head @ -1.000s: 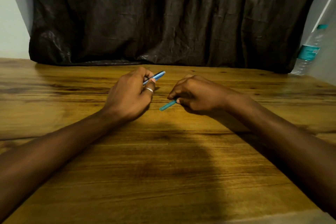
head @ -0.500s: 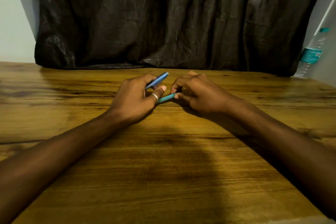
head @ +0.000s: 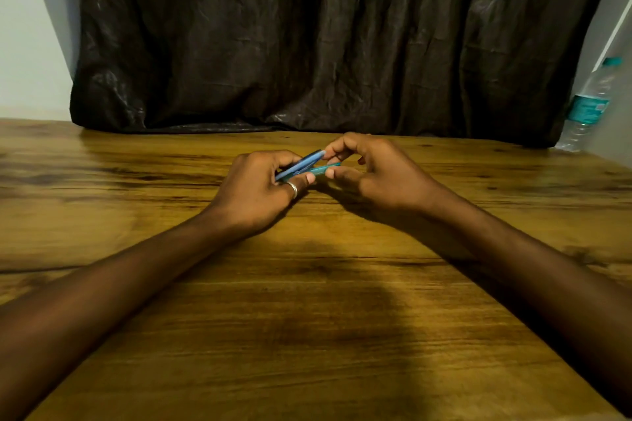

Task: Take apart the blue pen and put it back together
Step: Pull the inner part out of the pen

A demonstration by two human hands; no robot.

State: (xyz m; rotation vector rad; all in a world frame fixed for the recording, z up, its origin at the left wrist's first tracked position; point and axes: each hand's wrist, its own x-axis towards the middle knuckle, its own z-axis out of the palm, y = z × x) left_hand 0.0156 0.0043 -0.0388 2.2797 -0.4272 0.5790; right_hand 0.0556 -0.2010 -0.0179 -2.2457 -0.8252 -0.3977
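Hands now meet | pen halves (head: 301, 164) pinched | bottle label (head: 588, 110) seemingly unreadable

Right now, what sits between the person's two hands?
In the head view, two pieces bridge the left hand and right hand: a blue pen barrel and a teal plastic piece below it.

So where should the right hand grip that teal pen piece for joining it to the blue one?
Probably at its right end, coming in from the right with thumb and fingertip across its width. The teal piece is a thin tube lying nearly level, its left end beside the left hand and the blue piece. The right hand already pinches there.
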